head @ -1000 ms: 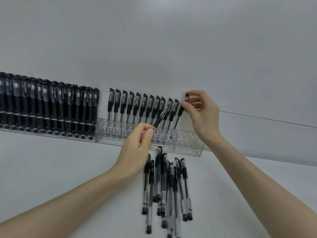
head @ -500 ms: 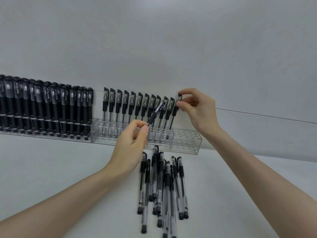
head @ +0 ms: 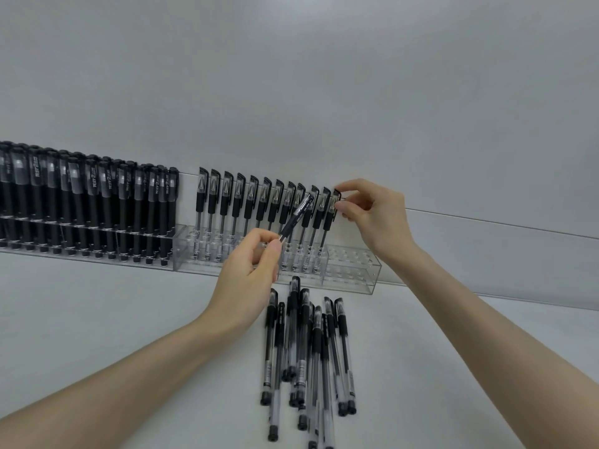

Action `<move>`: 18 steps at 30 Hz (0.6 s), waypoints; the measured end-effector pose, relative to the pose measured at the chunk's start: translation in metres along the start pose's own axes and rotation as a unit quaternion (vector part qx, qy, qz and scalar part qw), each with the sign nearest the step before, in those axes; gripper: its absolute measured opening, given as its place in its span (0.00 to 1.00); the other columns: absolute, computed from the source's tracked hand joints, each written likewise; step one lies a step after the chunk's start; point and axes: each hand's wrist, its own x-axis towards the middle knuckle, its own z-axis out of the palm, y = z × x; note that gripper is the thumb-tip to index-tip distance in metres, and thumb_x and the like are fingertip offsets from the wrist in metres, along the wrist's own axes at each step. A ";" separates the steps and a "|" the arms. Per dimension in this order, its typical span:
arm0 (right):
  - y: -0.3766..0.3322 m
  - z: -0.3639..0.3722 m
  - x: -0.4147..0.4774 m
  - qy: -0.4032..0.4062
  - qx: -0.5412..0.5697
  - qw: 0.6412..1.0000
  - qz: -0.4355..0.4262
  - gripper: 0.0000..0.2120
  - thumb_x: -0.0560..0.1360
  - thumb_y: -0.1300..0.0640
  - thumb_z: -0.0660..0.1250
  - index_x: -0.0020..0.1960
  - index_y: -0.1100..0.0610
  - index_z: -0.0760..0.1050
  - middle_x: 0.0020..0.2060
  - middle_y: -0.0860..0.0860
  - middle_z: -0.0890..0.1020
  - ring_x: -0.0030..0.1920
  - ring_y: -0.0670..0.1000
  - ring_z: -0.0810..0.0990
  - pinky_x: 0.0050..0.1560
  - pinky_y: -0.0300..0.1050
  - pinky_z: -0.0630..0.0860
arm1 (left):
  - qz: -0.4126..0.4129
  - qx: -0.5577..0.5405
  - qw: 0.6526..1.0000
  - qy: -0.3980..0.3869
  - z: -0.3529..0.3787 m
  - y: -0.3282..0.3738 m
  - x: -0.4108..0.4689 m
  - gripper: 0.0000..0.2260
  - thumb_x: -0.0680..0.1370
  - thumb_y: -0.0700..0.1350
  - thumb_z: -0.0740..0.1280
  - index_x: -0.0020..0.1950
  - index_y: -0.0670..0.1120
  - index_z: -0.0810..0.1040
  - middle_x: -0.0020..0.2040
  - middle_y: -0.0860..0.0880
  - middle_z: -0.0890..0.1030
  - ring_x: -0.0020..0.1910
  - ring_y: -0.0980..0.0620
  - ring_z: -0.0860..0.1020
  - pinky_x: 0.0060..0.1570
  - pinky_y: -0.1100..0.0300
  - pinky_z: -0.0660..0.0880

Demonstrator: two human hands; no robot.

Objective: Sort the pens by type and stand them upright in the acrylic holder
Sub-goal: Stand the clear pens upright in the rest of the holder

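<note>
A clear acrylic holder (head: 351, 272) stands against the wall with a row of clear-barrel black-capped pens (head: 249, 205) upright in it. My right hand (head: 372, 212) pinches the cap of the rightmost standing pen (head: 331, 215), which leans slightly in its hole. My left hand (head: 249, 277) pinches another pen (head: 296, 218) by its lower end, held tilted up to the right in front of the row. A pile of the same pens (head: 308, 351) lies on the table below the holder.
To the left, a second holder section (head: 97, 257) is packed with several all-black pens (head: 97, 202). The holder's right end has open holes. A white wall rises behind, and the white table (head: 97, 319) stretches left and right of the pile.
The view has shifted a little. My right hand has kept its pinch on the rightmost pen's cap as it settles more upright; my left hand still holds its tilted pen.
</note>
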 end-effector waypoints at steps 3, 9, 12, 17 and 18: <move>0.000 0.000 -0.005 0.008 -0.012 1.000 0.001 0.11 0.73 0.62 0.70 0.54 0.54 0.81 0.33 0.45 0.80 0.34 0.42 0.77 0.45 0.42 0.75 | -0.011 -0.012 1.000 0.001 0.000 -0.001 0.000 0.06 0.81 0.44 0.58 0.49 0.48 0.74 0.30 0.50 0.70 0.25 0.58 0.64 0.25 0.68 0.63; -0.024 0.006 -0.040 0.008 0.146 0.988 0.047 0.08 0.75 0.57 0.70 0.54 0.54 0.76 0.37 0.53 0.84 0.39 0.52 0.82 0.45 0.48 0.79 | -0.023 -0.040 0.998 -0.034 0.002 -0.002 -0.001 0.05 0.80 0.41 0.61 0.52 0.51 0.74 0.34 0.49 0.76 0.26 0.56 0.67 0.24 0.67 0.63; -0.029 0.015 -0.054 -0.019 0.222 0.972 0.068 0.13 0.73 0.58 0.72 0.56 0.54 0.75 0.38 0.53 0.85 0.42 0.52 0.84 0.47 0.50 0.80 | -0.023 -0.045 0.998 -0.047 0.004 0.000 -0.005 0.05 0.78 0.40 0.65 0.51 0.48 0.74 0.35 0.47 0.77 0.29 0.53 0.74 0.25 0.62 0.70; -0.034 0.012 -0.060 -0.013 0.291 0.952 0.100 0.17 0.72 0.67 0.71 0.57 0.55 0.72 0.35 0.52 0.84 0.39 0.51 0.84 0.45 0.46 0.82 | -0.023 -0.058 0.996 -0.062 0.004 0.003 -0.007 0.05 0.76 0.38 0.67 0.50 0.44 0.74 0.35 0.45 0.80 0.32 0.48 0.79 0.33 0.56 0.79; -0.035 0.011 -0.060 -0.010 0.301 0.948 0.103 0.17 0.72 0.68 0.71 0.57 0.56 0.72 0.35 0.52 0.84 0.38 0.51 0.84 0.45 0.46 0.82 | -0.021 -0.052 0.996 -0.069 0.004 0.004 -0.007 0.05 0.76 0.38 0.68 0.50 0.45 0.75 0.36 0.45 0.81 0.34 0.49 0.80 0.36 0.57 0.79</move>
